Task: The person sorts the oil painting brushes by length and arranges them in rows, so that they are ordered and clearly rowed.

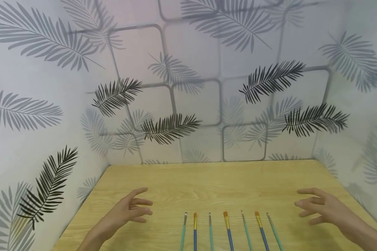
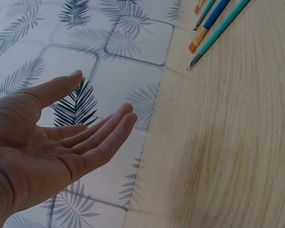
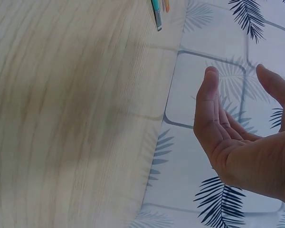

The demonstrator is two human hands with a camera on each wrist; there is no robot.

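Note:
Several paintbrushes lie side by side at the near edge of the head view, bristles pointing away from me. Teal-handled ones with thin tips, such as the leftmost teal paintbrush (image 1: 183,232), alternate with blue-handled ones with orange bristles, such as the middle blue paintbrush (image 1: 228,230). Their lower handles run out of frame. My left hand (image 1: 124,212) hovers left of the row, fingers spread and slightly bent, holding nothing. To the right of the brushes, my right hand (image 1: 326,207) is likewise raised with loosely bent fingers and holds nothing. Both wrist views show the palms bare.
A light wood-grain table (image 1: 207,181) carries the brushes. Behind it and along both sides rise pale walls (image 1: 201,104) printed with grey and black leaves and rounded line patterns.

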